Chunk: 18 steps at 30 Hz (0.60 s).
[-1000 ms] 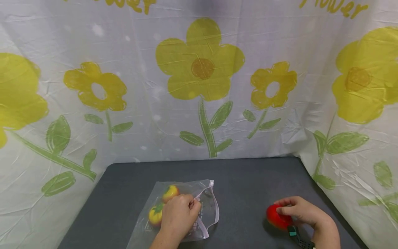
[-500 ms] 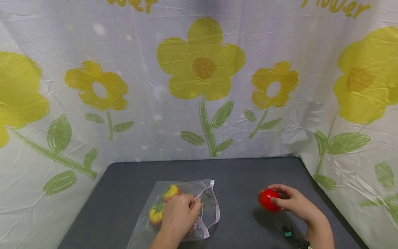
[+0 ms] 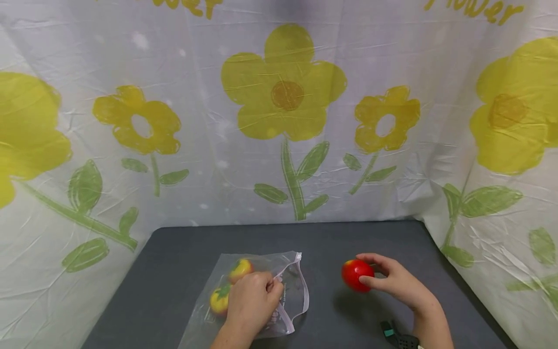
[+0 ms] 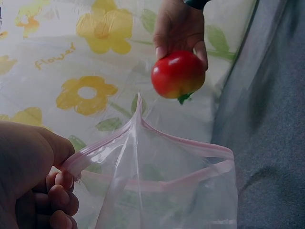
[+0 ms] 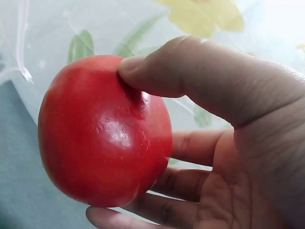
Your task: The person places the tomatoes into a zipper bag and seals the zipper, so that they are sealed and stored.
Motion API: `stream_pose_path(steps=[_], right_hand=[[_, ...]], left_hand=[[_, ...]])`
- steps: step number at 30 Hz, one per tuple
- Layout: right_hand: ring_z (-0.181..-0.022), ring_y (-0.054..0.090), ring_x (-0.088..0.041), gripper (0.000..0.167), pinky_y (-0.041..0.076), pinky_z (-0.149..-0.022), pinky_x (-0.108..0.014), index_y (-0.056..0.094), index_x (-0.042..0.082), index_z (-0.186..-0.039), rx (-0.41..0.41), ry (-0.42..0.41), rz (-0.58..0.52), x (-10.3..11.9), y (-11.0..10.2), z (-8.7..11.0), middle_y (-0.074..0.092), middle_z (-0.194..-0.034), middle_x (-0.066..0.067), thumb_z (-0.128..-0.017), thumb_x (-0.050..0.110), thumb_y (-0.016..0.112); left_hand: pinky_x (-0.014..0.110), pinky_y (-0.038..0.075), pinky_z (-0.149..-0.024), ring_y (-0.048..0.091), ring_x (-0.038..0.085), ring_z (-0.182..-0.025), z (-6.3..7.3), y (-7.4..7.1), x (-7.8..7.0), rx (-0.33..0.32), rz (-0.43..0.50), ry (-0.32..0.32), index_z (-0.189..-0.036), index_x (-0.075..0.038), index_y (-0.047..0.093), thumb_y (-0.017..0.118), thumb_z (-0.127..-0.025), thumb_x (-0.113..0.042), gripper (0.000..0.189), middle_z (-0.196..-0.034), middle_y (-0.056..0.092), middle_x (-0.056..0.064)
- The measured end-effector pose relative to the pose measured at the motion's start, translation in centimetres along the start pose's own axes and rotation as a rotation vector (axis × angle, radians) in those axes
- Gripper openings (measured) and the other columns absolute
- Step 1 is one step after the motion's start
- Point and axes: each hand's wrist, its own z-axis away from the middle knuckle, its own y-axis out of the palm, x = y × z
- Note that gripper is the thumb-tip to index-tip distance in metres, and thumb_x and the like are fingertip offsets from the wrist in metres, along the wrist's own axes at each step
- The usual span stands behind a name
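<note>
My left hand (image 3: 250,303) pinches the edge of a clear zip bag (image 3: 285,265) that lies on the table. In the left wrist view the bag's pink-edged mouth (image 4: 188,147) gapes apart. Two red-and-yellow fruits with green tops, an upper fruit (image 3: 241,269) and a lower fruit (image 3: 219,301), show through the plastic; my hand hides part of the bag. To the right of the bag, my right hand (image 3: 394,281) grips a red tomato (image 3: 355,275) above the table, thumb on one side and fingers on the other. Its green leafy end (image 4: 185,98) points down toward the bag's mouth in the left wrist view.
A dark grey table (image 3: 340,237) carries the bag. White cloth (image 3: 209,194) printed with yellow flowers stands around its back and sides. A dark strap with a teal patch (image 3: 389,332) is by the right wrist.
My right hand has lifted the tomato off the table and carried it left, toward the bag. The left hand and the bag have stayed in place.
</note>
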Motion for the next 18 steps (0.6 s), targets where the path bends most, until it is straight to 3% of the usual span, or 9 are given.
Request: stream_pose_path(steps=[10,15,18], right_hand=[[-0.116,0.053,-0.035,0.051,0.055,-0.083,-0.039,0.058,0.003,-0.138,0.043,-0.111,0.025,1.4,3.0,-1.5,0.059,-0.133,-0.018,-0.092,0.018,0.075],[-0.115,0.055,-0.035,0.052,0.056,-0.082,-0.034,0.058,0.001,-0.138,0.113,-0.157,0.023,2.0,5.2,-2.7,0.058,-0.132,-0.017,-0.091,0.016,0.075],[-0.114,0.057,-0.035,0.048,0.057,-0.081,-0.033,0.06,0.001,-0.134,0.158,-0.171,0.038,2.3,6.5,-3.3,0.06,-0.128,-0.014,-0.091,0.016,0.076]], left_hand=[[0.028,0.026,-0.046,0.033,0.007,-0.049,0.1,-0.4,0.1,0.018,0.001,-0.017,-0.053,-0.023,0.038,0.065,-0.078,-0.021,0.038,-0.051,0.031,-0.015],[0.028,0.026,-0.046,0.033,0.007,-0.048,0.0,-0.4,0.0,0.025,-0.002,-0.013,-0.053,-0.024,0.038,0.065,-0.078,-0.021,0.037,-0.051,0.031,-0.015],[0.028,0.026,-0.046,0.033,0.008,-0.048,0.0,-0.3,-0.1,0.06,0.002,-0.031,-0.053,-0.023,0.039,0.065,-0.079,-0.021,0.037,-0.05,0.031,-0.013]])
